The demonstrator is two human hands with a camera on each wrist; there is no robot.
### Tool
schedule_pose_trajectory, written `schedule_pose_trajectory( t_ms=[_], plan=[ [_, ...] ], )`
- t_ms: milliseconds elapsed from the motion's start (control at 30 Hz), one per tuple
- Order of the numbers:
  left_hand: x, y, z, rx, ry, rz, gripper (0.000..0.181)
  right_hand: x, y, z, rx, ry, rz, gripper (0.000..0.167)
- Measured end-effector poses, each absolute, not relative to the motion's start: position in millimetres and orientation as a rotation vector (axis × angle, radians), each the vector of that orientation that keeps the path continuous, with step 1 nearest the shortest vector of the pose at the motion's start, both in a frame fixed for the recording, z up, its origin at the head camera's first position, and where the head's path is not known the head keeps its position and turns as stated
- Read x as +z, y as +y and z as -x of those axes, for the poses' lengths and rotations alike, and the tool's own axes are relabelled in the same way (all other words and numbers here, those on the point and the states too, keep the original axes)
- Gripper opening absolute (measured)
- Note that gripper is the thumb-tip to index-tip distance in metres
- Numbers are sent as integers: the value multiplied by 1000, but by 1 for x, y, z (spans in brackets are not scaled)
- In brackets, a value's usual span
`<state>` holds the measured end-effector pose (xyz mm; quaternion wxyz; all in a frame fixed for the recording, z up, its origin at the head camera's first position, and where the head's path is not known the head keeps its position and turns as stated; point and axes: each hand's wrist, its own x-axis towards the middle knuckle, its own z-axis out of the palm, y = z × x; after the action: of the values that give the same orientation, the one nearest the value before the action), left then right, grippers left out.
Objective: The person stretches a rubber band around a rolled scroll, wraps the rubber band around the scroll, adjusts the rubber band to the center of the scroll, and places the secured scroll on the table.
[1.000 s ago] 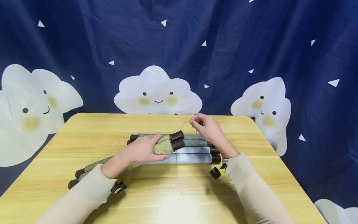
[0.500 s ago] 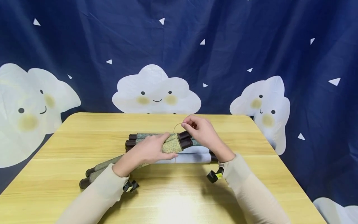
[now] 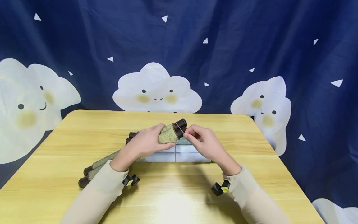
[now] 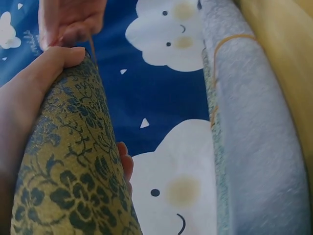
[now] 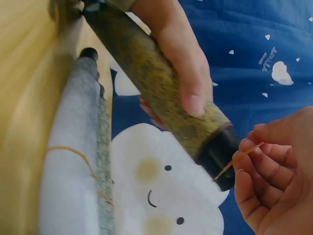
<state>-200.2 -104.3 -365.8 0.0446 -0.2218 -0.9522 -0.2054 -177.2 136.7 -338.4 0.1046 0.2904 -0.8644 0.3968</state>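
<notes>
A pair of yellow-green patterned scrolls point(image 3: 168, 134) with dark end knobs is tilted up off the table, my left hand point(image 3: 146, 140) gripping it near the raised end. My right hand point(image 3: 202, 141) pinches a thin tan rubber band point(image 3: 179, 127), which crosses the dark knobs point(image 5: 218, 155) at that end. In the right wrist view the band point(image 5: 239, 160) stretches from the knobs to my right fingertips. The left wrist view shows the flower pattern on the scroll point(image 4: 78, 161) close up; its knobs are hidden there by the hands.
Behind and below lie white scrolls point(image 3: 193, 156) with a rubber band point(image 3: 175, 153) around them, and blue-green scrolls point(image 3: 183, 142) beside them. They rest on the wooden table point(image 3: 251, 174). A dark blue curtain point(image 3: 218, 62) with clouds hangs behind the table's far edge.
My right hand has come down and left, bringing the rubber band from above onto the dark knobs. My left hand has lifted the scrolls' near end higher and moved it slightly right.
</notes>
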Motion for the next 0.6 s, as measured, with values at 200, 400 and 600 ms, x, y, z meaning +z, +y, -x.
schedule_pose_trajectory(
  t_ms=[200, 400, 600],
  plan=[
    [-360, -107, 201, -620, -2902, 647, 77, -351, 128, 166, 1079, -2593, -936, 8],
    [-369, -102, 202, -518, -2898, 656, 73, -348, 107, 149, 1019, -2616, -1057, 9],
    [-373, -94, 195, -420, -2879, 755, 60, -330, 88, 144, 1013, -2613, -1135, 10]
  ],
)
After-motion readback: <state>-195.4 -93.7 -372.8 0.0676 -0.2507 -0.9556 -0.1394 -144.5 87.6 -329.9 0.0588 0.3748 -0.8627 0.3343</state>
